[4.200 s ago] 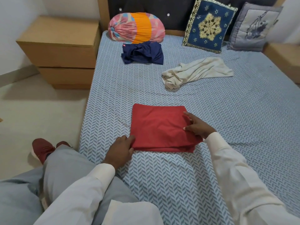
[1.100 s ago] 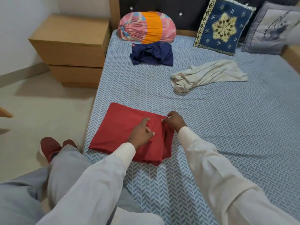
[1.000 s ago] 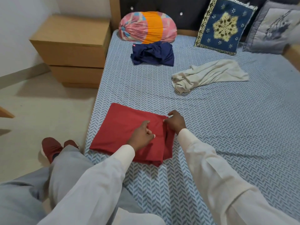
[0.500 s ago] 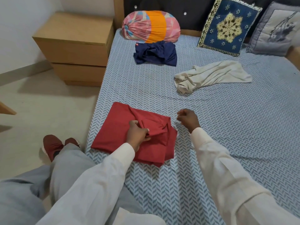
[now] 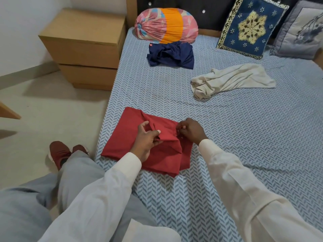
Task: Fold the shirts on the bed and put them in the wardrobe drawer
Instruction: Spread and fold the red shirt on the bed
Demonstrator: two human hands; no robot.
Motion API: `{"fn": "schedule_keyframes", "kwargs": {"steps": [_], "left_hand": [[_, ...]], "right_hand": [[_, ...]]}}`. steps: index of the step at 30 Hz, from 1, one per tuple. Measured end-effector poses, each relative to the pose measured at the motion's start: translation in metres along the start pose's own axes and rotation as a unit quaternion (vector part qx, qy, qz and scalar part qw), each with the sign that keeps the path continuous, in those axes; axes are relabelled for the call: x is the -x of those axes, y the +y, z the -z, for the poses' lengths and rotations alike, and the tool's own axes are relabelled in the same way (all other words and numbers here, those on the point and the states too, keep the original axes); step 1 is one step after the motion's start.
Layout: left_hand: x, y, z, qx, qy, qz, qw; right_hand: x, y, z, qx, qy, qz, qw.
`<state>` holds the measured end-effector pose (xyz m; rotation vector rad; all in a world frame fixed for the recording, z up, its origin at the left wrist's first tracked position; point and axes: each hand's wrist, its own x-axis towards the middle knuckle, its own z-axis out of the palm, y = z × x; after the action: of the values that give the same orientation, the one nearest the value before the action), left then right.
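While both hands are on it, the red shirt (image 5: 129,137) lies folded into a rough rectangle near the left edge of the bed (image 5: 253,140), close in front of the person. The left hand (image 5: 147,139) sits over the middle of the shirt and pinches a raised ridge of red cloth between thumb and fingers. The right hand (image 5: 191,131) is at the shirt's far right part, just beside the left one, its fingers curled and nipping the same bunched cloth from the other side. The top layer is puckered between the 2 hands, while the lower layers lie flat on the patterned sheet.

Beside the bed on the left stands a wooden bedside cabinet (image 5: 82,44) with 2 drawer fronts, both closed, so their contents cannot be seen.

Farther up the bed, a navy shirt (image 5: 172,54) lies crumpled just in front of a pink and orange bolster (image 5: 166,26), and a cream shirt (image 5: 232,80) lies loose to the right, well apart from the hands. A blue cushion (image 5: 250,27) and a grey cushion (image 5: 300,30) lean against the headboard.
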<state>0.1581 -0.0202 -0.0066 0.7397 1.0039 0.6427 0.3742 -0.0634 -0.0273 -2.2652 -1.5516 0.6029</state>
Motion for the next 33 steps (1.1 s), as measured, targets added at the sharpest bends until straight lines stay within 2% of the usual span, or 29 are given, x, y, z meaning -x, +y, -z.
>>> {"fn": "schedule_keyframes", "kwargs": {"steps": [7,11,15,18,23,28,31,33], "left_hand": [[0.000,0.011,0.000,0.029,-0.010,0.001,1.000],[0.002,0.012,0.007,0.045,-0.002,0.000,0.999],[0.004,0.015,0.008,0.065,0.003,-0.005,0.998],[0.002,0.015,0.008,0.079,-0.005,-0.008,0.997],[0.002,0.013,0.003,0.084,-0.019,-0.007,0.996],[-0.002,0.015,-0.013,0.075,-0.028,-0.006,0.997],[-0.010,0.017,-0.028,0.034,-0.030,-0.009,0.999],[-0.017,0.016,-0.038,0.006,-0.049,-0.002,0.999]], "right_hand": [[0.012,0.000,-0.005,0.024,-0.083,0.054,0.995],[0.010,0.001,-0.003,0.039,-0.023,0.072,0.996],[0.010,0.000,-0.001,-0.060,0.028,0.090,0.994],[0.016,-0.001,0.000,-0.101,-0.015,0.095,0.990],[0.021,0.002,0.001,0.038,-0.072,0.070,0.994],[0.020,0.002,-0.004,0.084,-0.110,0.063,0.988],[0.020,0.005,0.001,0.076,-0.149,0.058,0.984],[0.018,0.007,0.008,-0.021,-0.180,0.005,0.983]]}}
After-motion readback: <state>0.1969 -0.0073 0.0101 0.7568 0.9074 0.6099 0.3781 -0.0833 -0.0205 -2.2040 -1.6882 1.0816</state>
